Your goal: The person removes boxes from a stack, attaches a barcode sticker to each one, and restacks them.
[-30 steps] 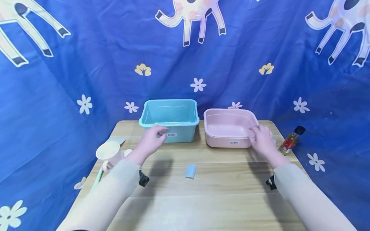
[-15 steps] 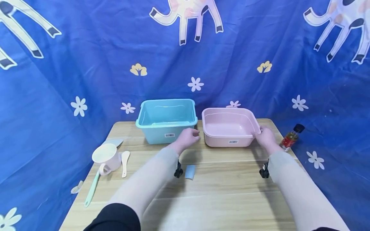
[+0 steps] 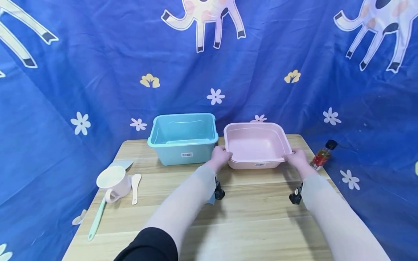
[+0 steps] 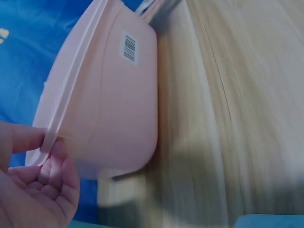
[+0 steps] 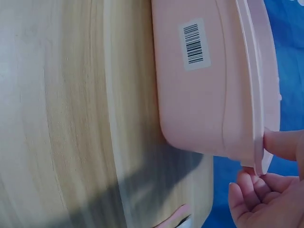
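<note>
A pink plastic basin [image 3: 241, 165] stands at the back right of the wooden table, with a barcode label on its near side. My left hand [image 3: 220, 157] pinches the rim at its near left corner; the left wrist view has the thumb [image 4: 26, 137] over the rim and curled fingers under it. At the near right corner my right hand [image 3: 296, 159] grips the same rim, thumb [image 5: 282, 144] on top and fingers bent below. No contents show inside the basin. Close beside my left hand is a teal basin [image 3: 169, 154].
On the left lie a white mug [image 3: 114, 181], a white spoon [image 3: 135, 188] and a spatula with a mint handle [image 3: 97, 221]. A sauce bottle [image 3: 321, 156] stands at the right edge. My left forearm partly covers a small blue piece [image 3: 210, 199]. Blue cloth [image 3: 183, 83] hangs behind.
My left hand has moved right from in front of the teal basin to the pink basin's rim and taken hold. My right hand has closed on the rim. The near rim sits slightly closer to me.
</note>
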`<state>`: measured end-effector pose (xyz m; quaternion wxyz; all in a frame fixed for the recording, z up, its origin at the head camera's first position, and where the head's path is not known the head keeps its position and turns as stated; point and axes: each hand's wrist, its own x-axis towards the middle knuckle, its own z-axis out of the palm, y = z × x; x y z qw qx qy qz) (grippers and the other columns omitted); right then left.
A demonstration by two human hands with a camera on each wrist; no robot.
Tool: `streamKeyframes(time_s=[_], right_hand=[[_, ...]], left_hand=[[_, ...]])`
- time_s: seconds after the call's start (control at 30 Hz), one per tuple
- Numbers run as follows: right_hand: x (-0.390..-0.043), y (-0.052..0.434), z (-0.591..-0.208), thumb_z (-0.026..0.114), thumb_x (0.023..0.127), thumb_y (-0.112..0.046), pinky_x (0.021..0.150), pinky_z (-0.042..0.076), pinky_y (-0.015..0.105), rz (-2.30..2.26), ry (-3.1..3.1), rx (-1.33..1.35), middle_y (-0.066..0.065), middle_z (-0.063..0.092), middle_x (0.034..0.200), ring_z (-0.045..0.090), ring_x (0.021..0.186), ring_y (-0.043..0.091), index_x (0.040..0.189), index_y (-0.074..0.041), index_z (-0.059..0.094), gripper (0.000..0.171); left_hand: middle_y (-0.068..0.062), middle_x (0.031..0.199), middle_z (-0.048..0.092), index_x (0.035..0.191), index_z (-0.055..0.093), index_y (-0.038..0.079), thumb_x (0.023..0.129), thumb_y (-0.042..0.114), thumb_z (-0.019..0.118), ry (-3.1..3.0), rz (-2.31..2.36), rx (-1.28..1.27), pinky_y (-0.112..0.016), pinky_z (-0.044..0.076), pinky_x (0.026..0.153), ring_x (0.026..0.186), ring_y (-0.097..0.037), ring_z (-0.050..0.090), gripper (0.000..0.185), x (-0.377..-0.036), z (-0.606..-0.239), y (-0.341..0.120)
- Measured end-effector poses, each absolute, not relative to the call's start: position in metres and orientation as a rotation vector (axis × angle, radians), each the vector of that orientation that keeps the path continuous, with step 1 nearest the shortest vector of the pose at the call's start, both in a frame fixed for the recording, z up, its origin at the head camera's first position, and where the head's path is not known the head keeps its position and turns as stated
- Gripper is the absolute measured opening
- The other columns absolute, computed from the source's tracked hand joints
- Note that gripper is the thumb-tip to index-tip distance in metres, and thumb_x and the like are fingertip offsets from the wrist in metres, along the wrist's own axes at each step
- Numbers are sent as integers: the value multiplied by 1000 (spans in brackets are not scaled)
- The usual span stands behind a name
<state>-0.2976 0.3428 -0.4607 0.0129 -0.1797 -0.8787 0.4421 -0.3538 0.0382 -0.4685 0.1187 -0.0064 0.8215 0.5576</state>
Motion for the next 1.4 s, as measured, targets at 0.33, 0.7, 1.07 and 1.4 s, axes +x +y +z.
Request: streamKeyframes(time_s=[0.33, 0.7, 1.07, 1.4], right_hand=[[-296, 360, -374, 67, 90, -12, 85, 45, 38, 1313, -2623, -353, 30, 58, 120, 54, 98, 30, 129, 16, 53, 50], [-310, 300, -265, 71, 92, -30, 88, 49, 35, 1490, -2522, -278, 17, 57, 125, 59, 80, 7, 137, 3, 52, 59], [-356, 183, -266, 72, 90, -17, 92, 49, 41, 1767, -2436, -120, 15, 60, 114, 55, 78, 14, 135, 5, 54, 54], [-374, 137, -314, 74, 89, -12, 78, 51, 30, 1901, -2405, -139, 12, 61, 104, 55, 80, 17, 128, 5, 59, 45]], left_hand=[[-5, 77, 62, 107, 68, -7, 94, 9, 66, 2364, 1883, 151, -29, 51, 72, 76, -17, 58, 21, -351, -399, 36], [-10, 83, 65, 125, 63, -6, 95, 9, 65, 2464, 2012, 253, -29, 52, 73, 73, -15, 59, 34, -370, -279, -41], [-4, 82, 62, 128, 62, -4, 98, 13, 59, 2701, 1864, 14, -26, 50, 73, 75, -15, 58, 35, -379, -255, -159], [-23, 120, 62, 137, 54, -4, 101, 14, 54, 2722, 1740, -48, -31, 52, 84, 90, -19, 61, 40, -386, -295, -206]])
